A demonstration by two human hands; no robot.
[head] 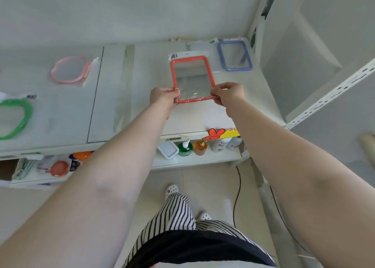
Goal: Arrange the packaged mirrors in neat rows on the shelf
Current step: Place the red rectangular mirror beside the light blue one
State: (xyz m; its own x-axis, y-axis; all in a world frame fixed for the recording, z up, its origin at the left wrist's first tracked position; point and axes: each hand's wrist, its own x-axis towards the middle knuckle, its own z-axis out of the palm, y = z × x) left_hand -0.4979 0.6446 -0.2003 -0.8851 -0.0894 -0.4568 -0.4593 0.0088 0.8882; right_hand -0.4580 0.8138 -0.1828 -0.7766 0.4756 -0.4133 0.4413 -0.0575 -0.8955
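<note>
Bright, even, soft light; wide-angle bending and blur at edges.

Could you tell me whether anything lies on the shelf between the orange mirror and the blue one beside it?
Nothing visible does: the orange mirror, pinched by left hand and right hand, has bare shelf toward the blue mirror.

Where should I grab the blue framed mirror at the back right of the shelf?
Probably by the near short edge of the blue framed mirror, coming from the front. It lies flat in its packaging, with that edge facing you and bare shelf in front.
</note>
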